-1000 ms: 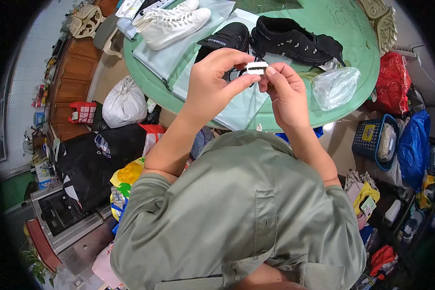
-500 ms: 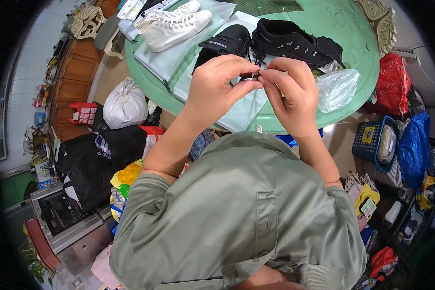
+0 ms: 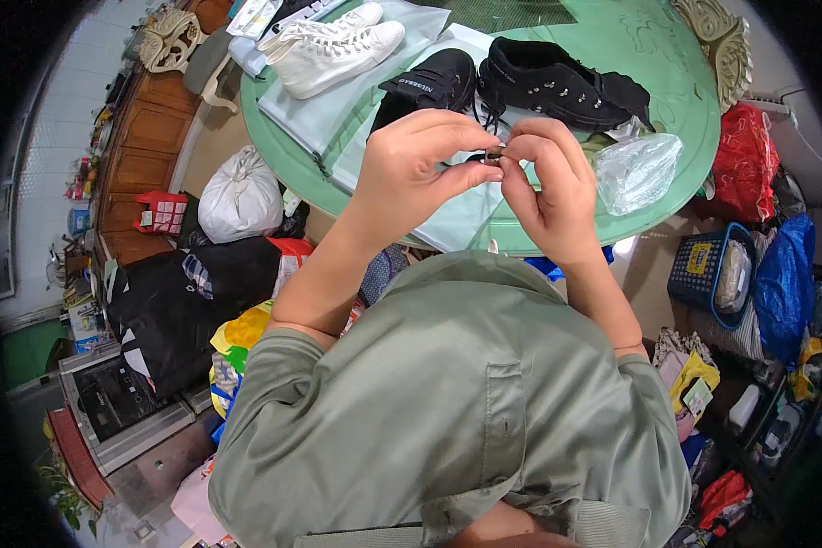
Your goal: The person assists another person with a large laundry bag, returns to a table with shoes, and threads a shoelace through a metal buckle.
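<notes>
A: Where are the hands just now?

B: Close together in the air, over the near part of the green table (image 3: 671, 68). The left hand (image 3: 406, 169) has a small item (image 3: 492, 155) pinched between thumb and forefinger.

A: And the right hand (image 3: 562, 196)?

B: Its thumb and forefinger come in at the item's other side. I can't tell whether they clamp it or only touch it; the fingertips hide too much.

A: What is the item?

B: Too small and covered to name. It looks dark and thin.

A: So which step is in hand?

B: I'd call it close fingertip handling, with the left hand as the steady side and the right working at the edge.

A: What would a move from this hold call for?

B: A light, firm left pinch, I'd judge, and small right finger motions, since something so slight could slip or turn.

A: What lies about them?

B: Just beyond are two black shoes: one (image 3: 437, 80) beyond the left hand, the other (image 3: 557, 87) beyond the right. White shoes (image 3: 338, 55) sit farther left, and a clear plastic bag (image 3: 639, 173) lies near the right hand.
</notes>
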A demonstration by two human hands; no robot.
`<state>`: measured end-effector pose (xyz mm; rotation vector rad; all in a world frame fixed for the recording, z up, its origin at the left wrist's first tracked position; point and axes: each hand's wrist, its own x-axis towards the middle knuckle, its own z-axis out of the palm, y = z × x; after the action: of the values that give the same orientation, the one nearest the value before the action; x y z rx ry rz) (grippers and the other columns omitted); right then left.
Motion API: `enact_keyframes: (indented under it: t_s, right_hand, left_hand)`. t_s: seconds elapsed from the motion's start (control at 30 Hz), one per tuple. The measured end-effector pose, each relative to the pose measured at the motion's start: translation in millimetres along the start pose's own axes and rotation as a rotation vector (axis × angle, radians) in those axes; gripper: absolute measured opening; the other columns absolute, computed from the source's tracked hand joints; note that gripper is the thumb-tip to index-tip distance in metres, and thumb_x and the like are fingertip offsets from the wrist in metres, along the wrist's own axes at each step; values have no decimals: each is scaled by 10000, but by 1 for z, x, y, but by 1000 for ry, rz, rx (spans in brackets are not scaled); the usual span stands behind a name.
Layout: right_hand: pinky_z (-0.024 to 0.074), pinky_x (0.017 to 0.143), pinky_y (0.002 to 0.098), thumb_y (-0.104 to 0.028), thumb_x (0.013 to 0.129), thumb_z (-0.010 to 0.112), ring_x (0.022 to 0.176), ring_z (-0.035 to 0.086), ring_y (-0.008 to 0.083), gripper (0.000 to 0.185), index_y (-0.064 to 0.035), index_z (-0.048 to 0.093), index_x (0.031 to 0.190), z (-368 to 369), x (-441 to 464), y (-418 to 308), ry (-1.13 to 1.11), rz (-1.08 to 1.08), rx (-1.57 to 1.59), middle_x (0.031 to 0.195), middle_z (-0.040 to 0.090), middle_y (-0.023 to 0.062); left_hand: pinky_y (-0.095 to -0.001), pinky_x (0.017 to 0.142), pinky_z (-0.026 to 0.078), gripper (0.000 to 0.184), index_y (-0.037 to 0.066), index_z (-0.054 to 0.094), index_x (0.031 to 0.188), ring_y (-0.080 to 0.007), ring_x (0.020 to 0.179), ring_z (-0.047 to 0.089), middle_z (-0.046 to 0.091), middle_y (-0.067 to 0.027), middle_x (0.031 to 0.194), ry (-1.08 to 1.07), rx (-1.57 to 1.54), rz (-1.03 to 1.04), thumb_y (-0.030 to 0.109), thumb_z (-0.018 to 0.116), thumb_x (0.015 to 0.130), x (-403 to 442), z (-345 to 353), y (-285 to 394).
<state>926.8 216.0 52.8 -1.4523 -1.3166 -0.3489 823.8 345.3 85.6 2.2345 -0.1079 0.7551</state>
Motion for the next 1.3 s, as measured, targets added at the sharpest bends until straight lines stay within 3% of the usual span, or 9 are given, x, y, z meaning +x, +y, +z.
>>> enact_keyframes:
  t_s: [0.8, 0.9, 0.97, 1.0, 1.07, 1.13, 1.3]
  right_hand:
    - [440, 614, 314, 51, 636, 580, 702, 531, 251, 196, -17, 470, 783, 7, -8, -3, 149, 57, 97, 818, 525, 126]
    - [432, 700, 291, 33, 708, 535, 772, 541, 205, 133, -6, 506, 832, 0, -5, -7, 92, 134, 247, 875, 548, 110]
    - [400, 785, 259, -15, 792, 476, 851, 525, 140, 132, 9, 539, 905, 0, -2, -11, 220, 665, 938, 922, 564, 71]
    - [400, 785, 259, -15, 792, 476, 851, 525, 140, 132, 9, 539, 905, -2, -4, -6, 223, 664, 937, 922, 564, 71]
    - [376, 821, 239, -67, 841, 442, 887, 507, 106, 178, 21, 550, 953, -9, -7, 7, -61, 773, 1021, 927, 568, 40]
    - [390, 790, 239, -78, 839, 467, 863, 513, 104, 171, 19, 550, 953, -8, -9, 7, -75, 770, 1030, 893, 571, 39]
    - [402, 726, 218, -98, 844, 507, 790, 500, 82, 139, 0, 553, 931, -4, -15, 8, -166, 701, 1125, 851, 560, 21]
  left_hand:
    - [-255, 670, 448, 244, 9, 625, 820, -176, 756, 582, 614, -99, 813, 61, -108, -36, 4, 715, 594, -4, 4, 2]
    - [-248, 639, 445, 225, -2, 617, 797, -161, 718, 575, 611, -96, 785, 81, -154, -38, 7, 717, 596, -4, 4, 2]
    - [-242, 598, 444, 207, -7, 611, 771, -149, 671, 568, 610, -90, 752, 103, -183, -37, 16, 720, 597, -4, 3, 0]
    - [-237, 614, 446, 204, -11, 609, 782, -137, 689, 568, 610, -85, 767, 89, -287, -69, 1, 715, 607, -5, 2, -3]
    - [-233, 630, 448, 203, -15, 606, 792, -125, 707, 567, 609, -79, 782, 73, -391, -101, -14, 709, 617, -7, 2, -5]
    - [-237, 665, 462, 215, -15, 586, 831, -125, 742, 572, 604, -82, 817, 110, -680, -261, -46, 688, 644, -9, 4, -5]
    - [-265, 687, 478, 216, 8, 538, 855, -158, 754, 587, 595, -124, 857, 70, -923, -292, -38, 659, 682, -10, 8, -15]
